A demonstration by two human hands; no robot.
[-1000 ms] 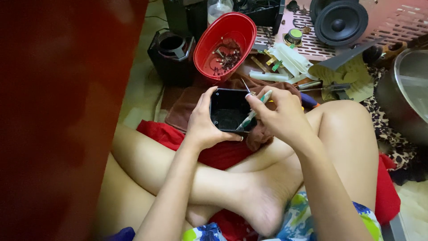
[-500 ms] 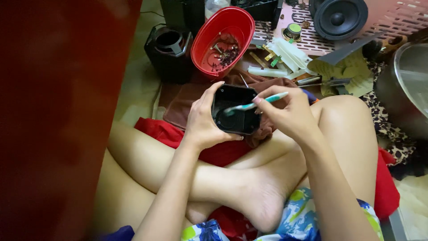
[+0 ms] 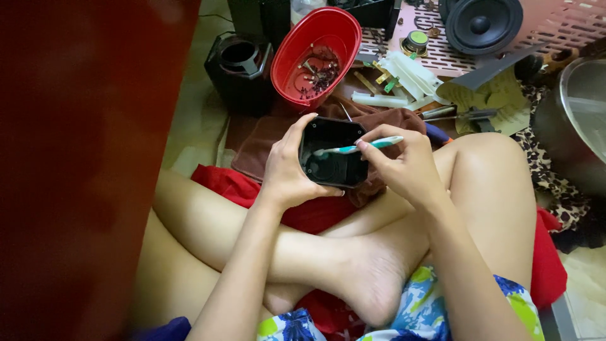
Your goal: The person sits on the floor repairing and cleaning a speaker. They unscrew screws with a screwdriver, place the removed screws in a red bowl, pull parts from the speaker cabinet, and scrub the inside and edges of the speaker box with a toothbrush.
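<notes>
Floor clutter surrounds the seated person: a red bowl point(image 3: 315, 57) of screws, a loose speaker point(image 3: 481, 24). Left hand point(image 3: 287, 167) wraps a black housing point(image 3: 333, 151) over the lap; right hand point(image 3: 404, 167) pinches a teal-and-white toothbrush point(image 3: 356, 148), bristles inside. Cleaning looks midway. No labels legible.

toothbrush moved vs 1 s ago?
Yes. The toothbrush in the right hand has swung from steeply tilted to nearly level across the black casing, measured against the red bowl.
</notes>
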